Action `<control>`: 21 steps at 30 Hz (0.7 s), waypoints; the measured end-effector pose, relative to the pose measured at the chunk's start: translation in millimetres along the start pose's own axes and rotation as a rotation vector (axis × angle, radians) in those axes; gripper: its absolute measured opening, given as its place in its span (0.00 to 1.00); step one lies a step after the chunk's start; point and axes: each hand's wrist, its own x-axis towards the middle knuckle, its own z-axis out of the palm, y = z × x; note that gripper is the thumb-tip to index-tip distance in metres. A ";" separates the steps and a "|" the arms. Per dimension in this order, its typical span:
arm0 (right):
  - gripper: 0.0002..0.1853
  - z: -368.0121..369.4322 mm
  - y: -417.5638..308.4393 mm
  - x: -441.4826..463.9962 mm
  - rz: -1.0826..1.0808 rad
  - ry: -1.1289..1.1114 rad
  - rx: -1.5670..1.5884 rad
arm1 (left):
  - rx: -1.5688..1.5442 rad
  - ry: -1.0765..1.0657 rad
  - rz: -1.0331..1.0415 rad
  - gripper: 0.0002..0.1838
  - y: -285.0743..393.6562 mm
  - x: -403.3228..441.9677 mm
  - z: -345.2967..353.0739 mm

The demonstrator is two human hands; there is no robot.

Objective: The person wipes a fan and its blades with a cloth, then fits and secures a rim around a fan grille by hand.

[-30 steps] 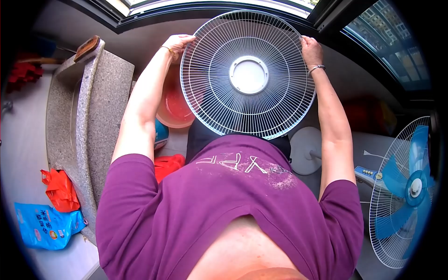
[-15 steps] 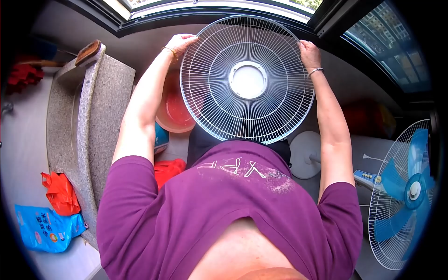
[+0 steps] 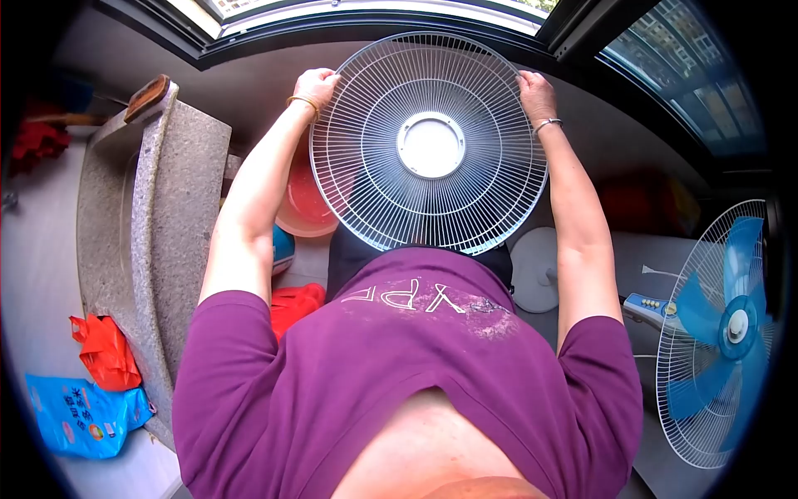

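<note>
A round wire fan grille [image 3: 357,179] with a pale centre disc faces me, its near edge against the lower front of my purple shirt. My left hand [image 3: 316,87] is closed on its upper left rim, with a bracelet at the wrist. On the opposite side, my right hand [image 3: 536,93] grips the upper right rim, a silver bangle below it. To the right stands an electric fan [image 3: 736,326] with blue blades behind its own wire guard. Its control panel [image 3: 652,308] shows beside the guard, and a round white base [image 3: 534,270] lies nearer my right arm.
On the left is a grey stone sink [image 3: 187,183] with a wooden-backed brush [image 3: 147,96] on its corner. A red bag [image 3: 108,353] and a blue bag [image 3: 83,420] lie below. A pink basin [image 3: 306,204] sits behind my left forearm. Window frames [image 3: 374,23] run along the far side.
The grille and both hands have shifted slightly left and a little downward in view. Both hands keep their hold on the rim.
</note>
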 end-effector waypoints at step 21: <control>0.10 -10.1 -0.1 -7.5 0.002 -0.011 0.004 | 0.061 0.031 -0.007 0.14 3.5 -8.7 6.9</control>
